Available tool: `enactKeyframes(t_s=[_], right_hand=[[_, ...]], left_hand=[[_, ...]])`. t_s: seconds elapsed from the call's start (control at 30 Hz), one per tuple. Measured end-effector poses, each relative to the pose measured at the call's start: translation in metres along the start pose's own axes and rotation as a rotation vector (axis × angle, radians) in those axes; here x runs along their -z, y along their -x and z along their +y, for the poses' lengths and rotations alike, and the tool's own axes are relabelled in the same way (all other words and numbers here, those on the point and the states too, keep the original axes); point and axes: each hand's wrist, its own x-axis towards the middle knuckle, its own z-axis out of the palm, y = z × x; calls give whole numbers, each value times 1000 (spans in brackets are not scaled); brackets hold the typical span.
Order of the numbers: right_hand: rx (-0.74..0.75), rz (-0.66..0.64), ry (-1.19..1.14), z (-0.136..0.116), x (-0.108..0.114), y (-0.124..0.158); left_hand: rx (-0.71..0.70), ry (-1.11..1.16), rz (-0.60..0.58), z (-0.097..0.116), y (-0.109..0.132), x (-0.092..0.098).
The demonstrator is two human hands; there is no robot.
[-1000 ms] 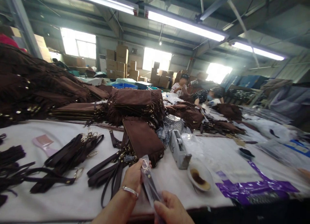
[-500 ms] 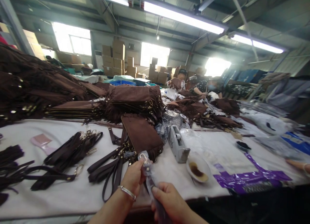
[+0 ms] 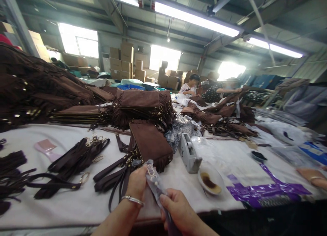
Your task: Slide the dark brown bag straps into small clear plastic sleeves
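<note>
Right hand (image 3: 179, 210) higher, wrapped strap (image 3: 154, 180) half-hidden

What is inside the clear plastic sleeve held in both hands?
Inside the clear sleeve a metal ring clasp shows by the left hand, with a dark strap below. Its lower end is covered by the right hand.
</note>
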Motion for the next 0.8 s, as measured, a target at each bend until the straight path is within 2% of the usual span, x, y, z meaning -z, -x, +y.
enactKeyframes(t_s=[0.1, 0.23, 0.33, 0.4, 0.5, 0.6, 0.7, 0.8], right_hand=[[0, 11, -10, 2, -2, 1], [23, 31, -45, 6, -8, 0], [41, -25, -38, 11, -13, 0], [100, -71, 39, 11, -13, 0], [227, -41, 190, 1, -4, -7], [214, 33, 189, -17, 5, -27], [141, 10, 163, -30, 1, -54], [214, 123, 235, -35, -10, -80]], left_hand=[[26, 106, -88, -8, 7, -1], [206, 199, -269, -27, 27, 4], [246, 175, -267, -33, 40, 7], [189, 157, -211, -30, 43, 8], [135, 115, -186, -20, 41, 12], [186, 30, -255, -9, 38, 17], [271, -8, -346, -2, 39, 21], [308, -50, -374, 5, 42, 24]])
